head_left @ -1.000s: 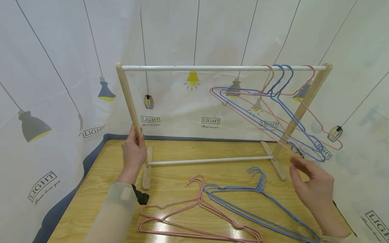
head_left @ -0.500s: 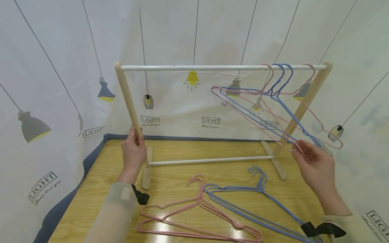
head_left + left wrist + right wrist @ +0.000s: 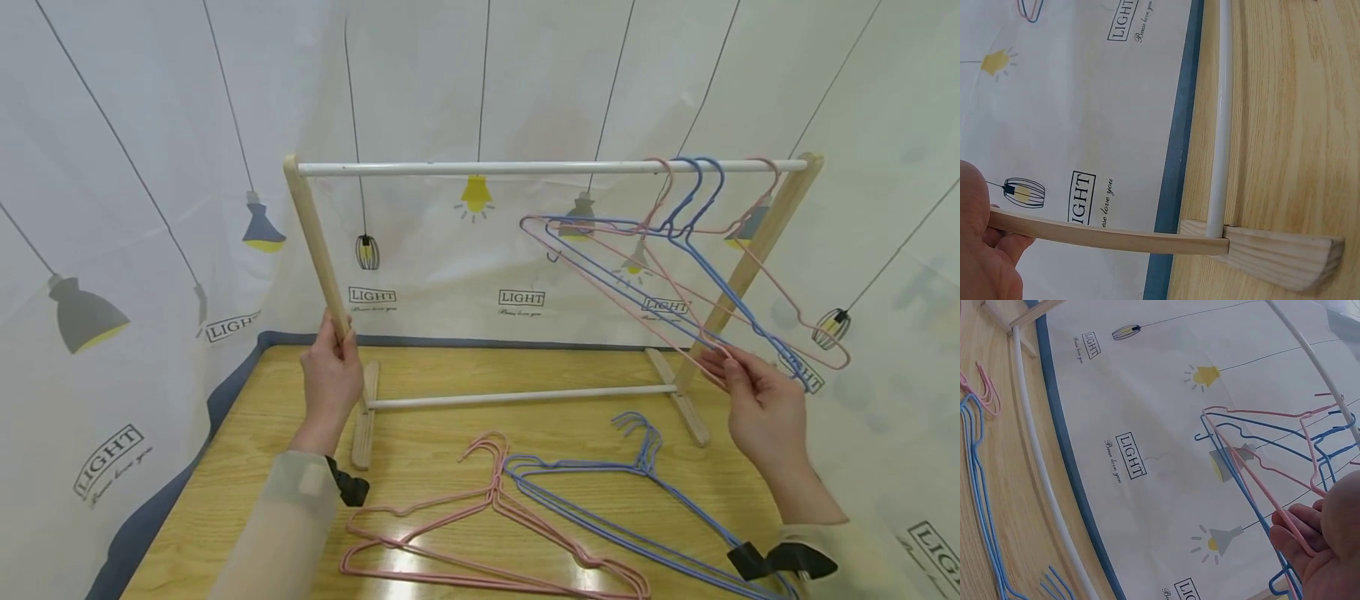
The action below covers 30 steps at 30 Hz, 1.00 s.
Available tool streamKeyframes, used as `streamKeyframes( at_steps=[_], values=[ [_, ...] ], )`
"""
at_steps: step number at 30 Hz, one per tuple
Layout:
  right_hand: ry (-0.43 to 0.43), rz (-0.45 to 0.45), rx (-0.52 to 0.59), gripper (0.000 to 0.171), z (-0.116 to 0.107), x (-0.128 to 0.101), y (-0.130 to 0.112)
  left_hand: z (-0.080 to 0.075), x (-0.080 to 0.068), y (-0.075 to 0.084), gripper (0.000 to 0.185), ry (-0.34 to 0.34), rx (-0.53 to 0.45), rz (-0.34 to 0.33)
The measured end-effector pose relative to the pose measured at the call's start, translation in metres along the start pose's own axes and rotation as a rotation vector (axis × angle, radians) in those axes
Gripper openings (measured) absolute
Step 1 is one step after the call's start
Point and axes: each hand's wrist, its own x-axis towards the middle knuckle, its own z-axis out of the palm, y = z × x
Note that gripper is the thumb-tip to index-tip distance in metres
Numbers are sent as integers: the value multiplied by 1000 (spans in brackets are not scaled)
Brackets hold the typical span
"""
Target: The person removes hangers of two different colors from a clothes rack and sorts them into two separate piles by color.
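Observation:
In the head view, my left hand [image 3: 332, 371] grips the left wooden upright [image 3: 317, 237] of a hanger rack near its lower half. My right hand [image 3: 768, 408] holds the lower right corner of the frontmost pink hanger [image 3: 673, 179], whose hook is over the white top rail [image 3: 480, 168]. Behind it hang two blue hangers [image 3: 723, 179], their lower ends overlapping my right fingers. Another pink hanger [image 3: 777, 179] hangs nearest the right upright. The right wrist view shows the pink wire running between thumb and fingers, with blue wires just behind.
Pink hangers [image 3: 492, 493] lie stacked on the wooden table [image 3: 240, 467] in front of the rack. Blue hangers [image 3: 643, 468] lie to their right, under my right forearm. A white lower bar [image 3: 525, 397] joins the rack's feet. A printed curtain [image 3: 435, 83] surrounds the table.
My right hand has risen from below the hanging hangers to the front pink hanger's corner and taken hold of it, shifting slightly left since. My left hand has stayed on the upright.

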Motion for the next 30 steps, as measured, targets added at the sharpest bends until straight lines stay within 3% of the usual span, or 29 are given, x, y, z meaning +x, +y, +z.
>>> streamKeyframes(
  at_steps=[4,8,14,18,24,30],
  values=[
    [67,43,17,27,2,3,-6,0,0,0,25,-2,-4,-6],
    [102,30,35,25,2,6,-13,0,0,0,27,-2,-6,-3],
    [120,-9,248,26,-1,9,-26,0,0,0,27,-3,-7,3],
    [112,17,348,27,-5,8,-37,-1,-1,0,26,-2,-1,2],
    [9,114,493,27,-7,-8,-51,0,-1,0,27,4,-1,3],
    [-180,178,519,32,1,-38,-45,-1,0,0,25,11,-4,16]
  ],
)
